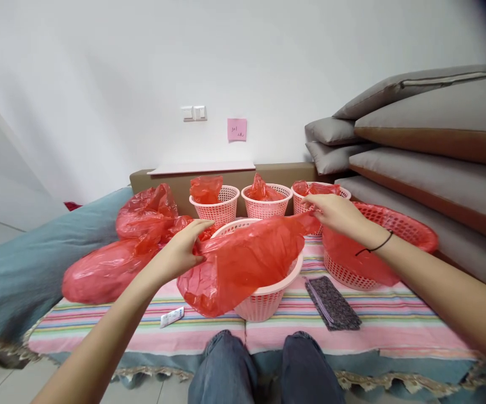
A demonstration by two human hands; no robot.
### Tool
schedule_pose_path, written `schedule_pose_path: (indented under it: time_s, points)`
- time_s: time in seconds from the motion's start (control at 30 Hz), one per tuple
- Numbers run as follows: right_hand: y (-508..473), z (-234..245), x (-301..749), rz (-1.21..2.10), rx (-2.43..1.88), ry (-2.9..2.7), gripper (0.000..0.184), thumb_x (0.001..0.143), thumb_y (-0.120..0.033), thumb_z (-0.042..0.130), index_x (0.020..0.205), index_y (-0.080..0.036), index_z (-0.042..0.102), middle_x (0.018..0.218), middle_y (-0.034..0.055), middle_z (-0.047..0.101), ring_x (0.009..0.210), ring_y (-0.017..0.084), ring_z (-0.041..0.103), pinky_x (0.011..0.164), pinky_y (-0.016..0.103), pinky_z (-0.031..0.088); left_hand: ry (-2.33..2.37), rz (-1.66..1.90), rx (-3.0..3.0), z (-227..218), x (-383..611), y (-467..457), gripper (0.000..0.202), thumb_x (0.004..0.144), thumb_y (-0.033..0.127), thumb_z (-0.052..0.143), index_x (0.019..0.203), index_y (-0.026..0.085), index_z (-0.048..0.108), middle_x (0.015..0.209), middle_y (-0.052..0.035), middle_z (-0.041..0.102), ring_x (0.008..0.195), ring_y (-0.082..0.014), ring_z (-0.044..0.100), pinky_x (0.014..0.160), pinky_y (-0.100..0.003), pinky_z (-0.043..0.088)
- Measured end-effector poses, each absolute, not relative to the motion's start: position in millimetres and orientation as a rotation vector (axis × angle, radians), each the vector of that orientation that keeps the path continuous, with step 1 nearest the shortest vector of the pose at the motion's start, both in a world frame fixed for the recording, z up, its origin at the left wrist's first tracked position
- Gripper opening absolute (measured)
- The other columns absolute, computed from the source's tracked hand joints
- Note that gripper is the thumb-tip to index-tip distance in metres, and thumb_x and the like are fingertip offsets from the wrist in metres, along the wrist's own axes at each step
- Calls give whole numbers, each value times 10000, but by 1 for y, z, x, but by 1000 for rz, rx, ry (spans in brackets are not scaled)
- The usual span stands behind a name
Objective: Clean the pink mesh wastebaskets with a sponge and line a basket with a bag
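A red plastic bag is stretched sideways over a large pink basket in front of me. My right hand pinches the bag's narrow, gathered right end. At the bag's left side, my left hand is curled with thumb and fingers closed on the plastic. The bag hides most of the basket's opening. To the right, a second large basket is lined with a red bag folded over its rim. Filled red bags lie to the left of my left hand.
Behind stand three small pink baskets, including a left one and a middle one, each with red plastic inside. A dark grey pouch and a small white packet lie on the striped cloth. Grey cushions are stacked at right.
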State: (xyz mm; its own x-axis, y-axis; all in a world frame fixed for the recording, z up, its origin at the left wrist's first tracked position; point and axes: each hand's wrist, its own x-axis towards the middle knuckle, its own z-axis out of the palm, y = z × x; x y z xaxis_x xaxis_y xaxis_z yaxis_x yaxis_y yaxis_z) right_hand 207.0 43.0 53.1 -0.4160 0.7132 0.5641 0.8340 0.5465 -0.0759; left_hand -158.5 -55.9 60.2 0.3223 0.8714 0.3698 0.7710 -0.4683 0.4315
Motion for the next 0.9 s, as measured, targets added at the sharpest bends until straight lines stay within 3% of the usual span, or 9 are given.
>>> schedule_pose_path:
  time_s: [0.1, 0.2, 0.3, 0.4, 0.5, 0.63, 0.73, 0.83, 0.9]
  points:
    - [36, 51, 195, -357, -1068, -2251, 423, 776, -73, 554, 1184, -166, 615, 1213, 123, 659, 1132, 284, 609, 953, 439, 496, 1559, 922, 2294, 56, -146, -46, 518, 757, 226, 594, 1271, 190, 540, 1294, -107, 608, 1145, -258, 596, 933, -388, 494]
    - [20, 51, 168, -296, -819, -2281, 370, 870, -163, 546, 1238, -171, 580, 1265, 122, 635, 1190, 270, 577, 1037, 465, 452, 1615, 967, 2246, 54, -131, -41, 345, 836, 371, 566, 1136, 202, 600, 1078, -80, 697, 967, -241, 651, 836, -369, 491]
    - [14, 49, 144, -203, -735, -2341, 393, 918, -297, 557, 1291, -176, 548, 1298, 131, 628, 1219, 278, 573, 1045, 478, 452, 1621, 986, 2267, 52, -117, -34, 178, 827, 353, 572, 911, 209, 633, 846, -35, 693, 789, -211, 638, 731, -328, 461]
    - [17, 40, 132, -201, -735, -2384, 464, 876, -228, 601, 1326, -148, 520, 1276, 154, 633, 1172, 280, 606, 987, 450, 496, 1573, 1119, 2215, 48, -112, -20, 120, 768, 254, 594, 880, 218, 567, 763, 16, 637, 717, -166, 606, 697, -279, 446]
    - [12, 28, 140, -192, -600, -2429, 363, 894, -96, 490, 1237, -160, 589, 1134, 118, 690, 1041, 222, 651, 879, 364, 530, 1659, 1271, 2098, 43, -130, 4, 168, 723, 203, 571, 872, 224, 495, 760, 38, 592, 724, -148, 580, 718, -262, 441]
    - [-7, 7, 182, -302, -440, -2533, 291, 940, -98, 429, 1113, -178, 649, 945, 82, 705, 865, 181, 629, 749, 305, 489, 1849, 1417, 1872, 30, -183, 30, 107, 631, 161, 492, 690, 219, 425, 649, 46, 506, 695, -145, 520, 716, -259, 420]
    - [-18, -16, 226, -488, -535, -2560, 291, 952, -85, 402, 944, -188, 674, 934, 75, 705, 821, 174, 588, 725, 308, 430, 1911, 1409, 1758, 7, -214, 32, 61, 575, 188, 470, 554, 217, 421, 571, 27, 497, 720, -172, 537, 767, -286, 427]
    - [-19, -45, 261, -605, -686, -2594, 302, 957, -97, 407, 827, -190, 663, 903, 65, 700, 773, 169, 558, 712, 314, 388, 1826, 1287, 1740, -18, -221, 18, 85, 575, 244, 511, 512, 199, 546, 642, -27, 633, 792, -216, 609, 840, -323, 457]
    - [-19, -61, 273, -637, -763, -2614, 285, 941, -88, 426, 840, -192, 671, 874, 60, 691, 763, 175, 549, 709, 318, 376, 1747, 1205, 1743, -29, -215, 6, 148, 604, 315, 579, 596, 189, 657, 786, -61, 723, 878, -246, 644, 885, -340, 472]
